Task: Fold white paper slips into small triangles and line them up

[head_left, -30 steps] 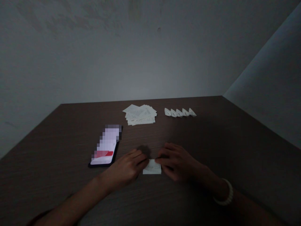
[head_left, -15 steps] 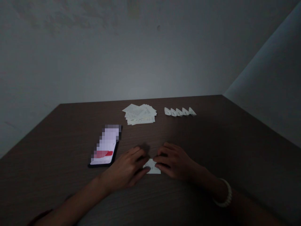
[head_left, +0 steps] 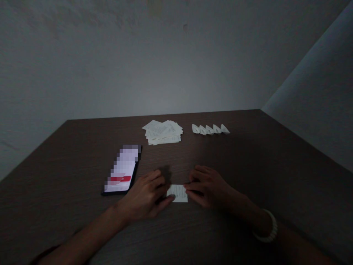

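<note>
A small piece of printed paper (head_left: 178, 193) lies on the table between my hands. My left hand (head_left: 149, 193) has its thumb on the paper's lower left part and its curled fingers at the left edge, gripping that side. At the upper right edge, my right hand (head_left: 206, 187) pinches the paper between thumb and fingertips. Its other fingers are bent, and a light beaded bracelet (head_left: 271, 228) circles that wrist. The undersides of the fingers are hidden.
A lit phone (head_left: 122, 169) with a blurred screen lies left of my left hand. Farther back is a loose stack of printed paper pieces (head_left: 164, 132). Right of it stands a row of several folded paper pieces (head_left: 209, 129). A wall (head_left: 171, 73) rises behind the brown table (head_left: 82, 147).
My right hand has slid slightly right, toward the paper's edge, and my left hand slightly left. More of the paper's printed face now shows between them.
</note>
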